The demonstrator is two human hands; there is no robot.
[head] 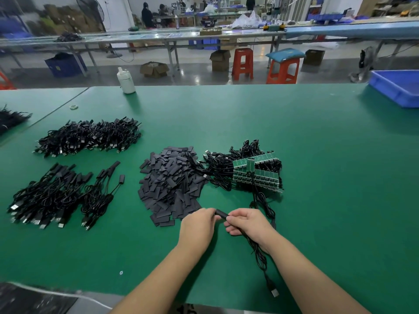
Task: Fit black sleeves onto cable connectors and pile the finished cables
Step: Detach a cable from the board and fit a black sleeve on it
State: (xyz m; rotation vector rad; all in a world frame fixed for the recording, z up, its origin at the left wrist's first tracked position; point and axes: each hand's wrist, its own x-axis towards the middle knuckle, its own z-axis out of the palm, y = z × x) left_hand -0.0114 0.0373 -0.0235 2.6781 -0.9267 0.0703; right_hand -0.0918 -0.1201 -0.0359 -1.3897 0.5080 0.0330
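USB plug point(274, 292) of cable point(258, 252) nearest, trailing on desk point(317, 155). Left hand point(198, 227) grip pinching black sleeve point(221, 214), right hand point(248, 223) grip curled on cable — sleeve going on. Finished piles point(56, 196) left; loose sleeves point(172, 184), unsleeved cables w/ boards point(256, 175) remaining — maybe half done. Connector hidden under fingers.
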